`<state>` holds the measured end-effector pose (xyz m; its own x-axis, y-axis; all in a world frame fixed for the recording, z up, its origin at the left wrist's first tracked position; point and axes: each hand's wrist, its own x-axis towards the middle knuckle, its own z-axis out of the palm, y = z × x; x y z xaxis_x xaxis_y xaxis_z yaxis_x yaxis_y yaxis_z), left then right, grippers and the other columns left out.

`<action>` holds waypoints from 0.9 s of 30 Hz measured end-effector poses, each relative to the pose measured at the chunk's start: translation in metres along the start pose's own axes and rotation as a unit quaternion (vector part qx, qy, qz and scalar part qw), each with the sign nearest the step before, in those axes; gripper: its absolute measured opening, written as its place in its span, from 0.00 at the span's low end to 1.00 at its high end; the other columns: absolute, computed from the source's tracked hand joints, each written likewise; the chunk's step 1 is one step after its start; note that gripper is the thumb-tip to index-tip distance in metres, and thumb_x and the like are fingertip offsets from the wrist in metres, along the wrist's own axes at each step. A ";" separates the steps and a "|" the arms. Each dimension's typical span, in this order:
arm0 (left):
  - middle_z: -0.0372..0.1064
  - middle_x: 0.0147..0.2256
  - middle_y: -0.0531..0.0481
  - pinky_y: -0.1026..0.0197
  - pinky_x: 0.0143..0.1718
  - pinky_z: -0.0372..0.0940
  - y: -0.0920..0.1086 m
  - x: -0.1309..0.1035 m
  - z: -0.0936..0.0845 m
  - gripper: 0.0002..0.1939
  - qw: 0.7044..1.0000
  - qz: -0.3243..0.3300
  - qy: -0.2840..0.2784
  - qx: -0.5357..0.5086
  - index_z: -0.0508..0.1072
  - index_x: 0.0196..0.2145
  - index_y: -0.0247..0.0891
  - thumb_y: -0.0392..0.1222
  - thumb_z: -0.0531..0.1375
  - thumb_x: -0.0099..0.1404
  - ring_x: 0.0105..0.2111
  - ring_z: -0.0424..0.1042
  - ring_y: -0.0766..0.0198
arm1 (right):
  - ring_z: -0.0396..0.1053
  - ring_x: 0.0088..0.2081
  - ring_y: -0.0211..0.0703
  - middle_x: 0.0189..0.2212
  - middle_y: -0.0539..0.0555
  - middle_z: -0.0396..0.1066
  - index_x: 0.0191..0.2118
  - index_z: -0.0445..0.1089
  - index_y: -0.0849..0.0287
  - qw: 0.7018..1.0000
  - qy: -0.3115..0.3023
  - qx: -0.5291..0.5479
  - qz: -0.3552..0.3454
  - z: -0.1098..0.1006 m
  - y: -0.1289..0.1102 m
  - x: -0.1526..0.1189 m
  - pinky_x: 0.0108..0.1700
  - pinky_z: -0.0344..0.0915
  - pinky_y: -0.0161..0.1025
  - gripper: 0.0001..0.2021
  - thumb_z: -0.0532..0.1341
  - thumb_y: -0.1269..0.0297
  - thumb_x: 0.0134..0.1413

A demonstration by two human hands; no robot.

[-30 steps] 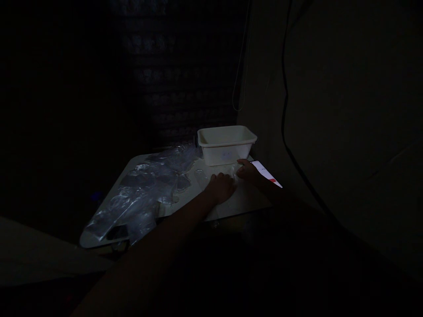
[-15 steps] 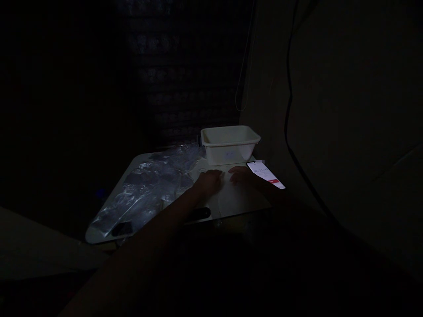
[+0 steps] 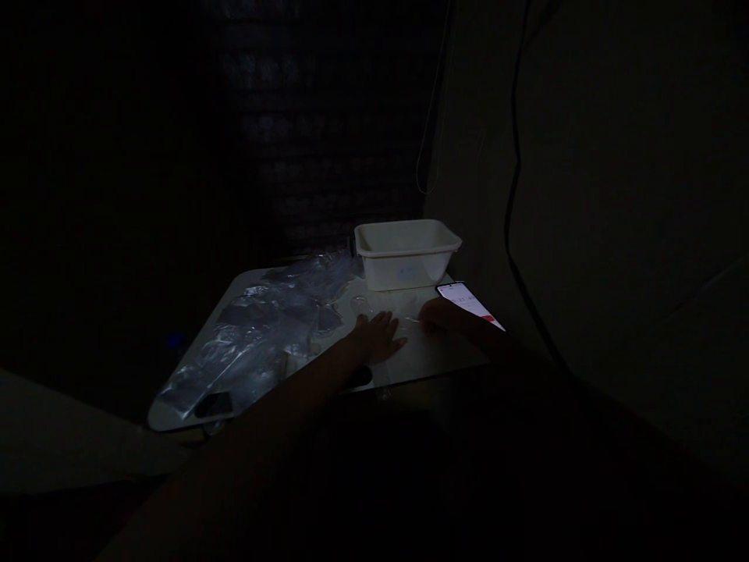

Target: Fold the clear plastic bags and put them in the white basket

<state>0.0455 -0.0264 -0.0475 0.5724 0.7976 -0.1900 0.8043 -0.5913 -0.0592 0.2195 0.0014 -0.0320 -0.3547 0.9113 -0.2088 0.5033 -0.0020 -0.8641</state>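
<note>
My left hand [image 3: 378,336] lies flat with its fingers spread on a thin clear plastic piece [image 3: 381,378], which hangs over the front edge of the white table [image 3: 427,351]. To its right, my right hand [image 3: 436,316] is closed, its fingers pinched at a bit of clear plastic; the dim light hides exactly what is between them. A heap of clear plastic bags [image 3: 257,336] covers the table's left part. Behind my hands stands a white rectangular tub [image 3: 406,269].
A lit phone [image 3: 468,303] lies at the table's right edge, beside my right wrist. A dark cable [image 3: 512,195] hangs along the right wall. Dark slots show near the table's front edge. The surroundings are very dark.
My left hand has moved slightly nearer and its fingers have spread flat. My right hand has moved a little to the right and its fingers have closed.
</note>
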 end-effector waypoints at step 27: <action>0.43 0.54 0.45 0.54 0.51 0.39 -0.004 -0.060 0.010 0.22 0.979 0.143 0.079 -0.123 0.49 0.52 0.38 0.39 0.43 0.59 0.54 0.40 0.63 | 0.64 0.36 0.43 0.34 0.57 0.67 0.33 0.66 0.62 0.909 0.160 -0.342 -0.178 0.000 0.028 -0.003 0.38 0.58 0.39 0.12 0.48 0.70 0.45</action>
<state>0.0069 -0.0731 -0.0452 0.7812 0.6242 -0.0090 0.6109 -0.7615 0.2165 0.2351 -0.0009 -0.0557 -0.3977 0.8779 0.2666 0.8129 0.4719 -0.3414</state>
